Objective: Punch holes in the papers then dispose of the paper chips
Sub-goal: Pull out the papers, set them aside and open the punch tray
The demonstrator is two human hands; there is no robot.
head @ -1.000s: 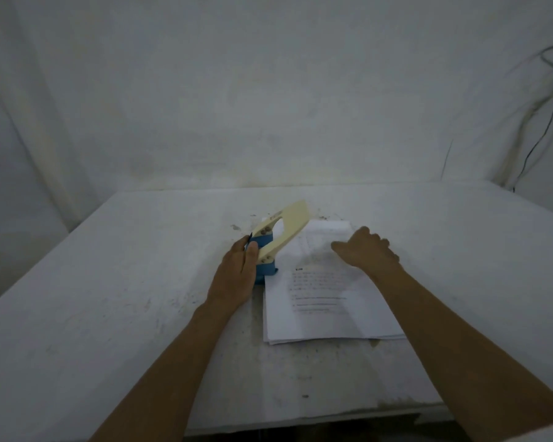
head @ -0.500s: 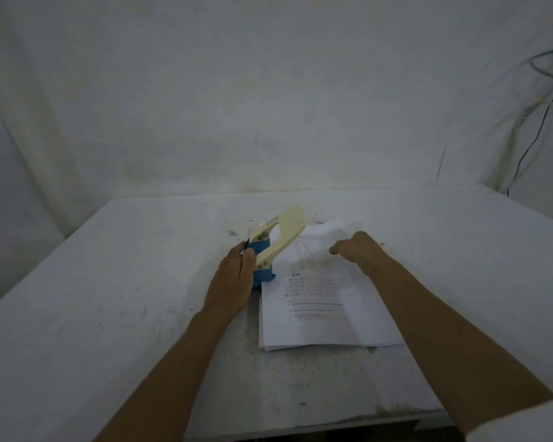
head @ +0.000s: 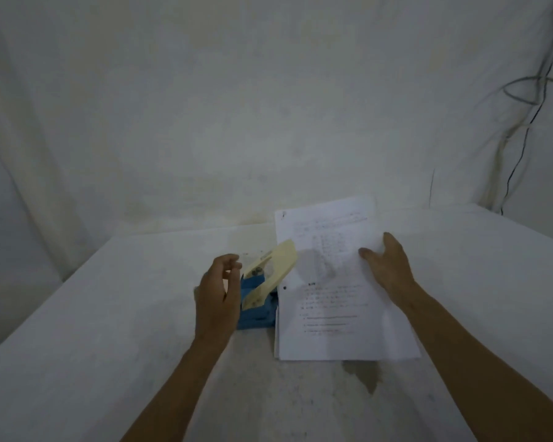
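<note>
A hole punch (head: 262, 291) with a blue base and a raised cream lever stands on the white table (head: 77, 330), just left of a stack of printed papers (head: 339, 333). The top sheet (head: 323, 231) is lifted at its far end, with two punched holes along its left edge. My right hand (head: 387, 266) holds that sheet by its right side. My left hand (head: 219, 291) hovers just left of the punch, fingers loosely curled, and appears to hold nothing.
A white cloth backdrop (head: 237, 106) hangs behind the table. Cables (head: 524, 100) run down the wall at the far right. A brownish stain (head: 364, 374) marks the table in front of the papers.
My right hand has lifted the far end of the top sheet off the stack. My left hand has come off the punch's base and now hovers beside it.
</note>
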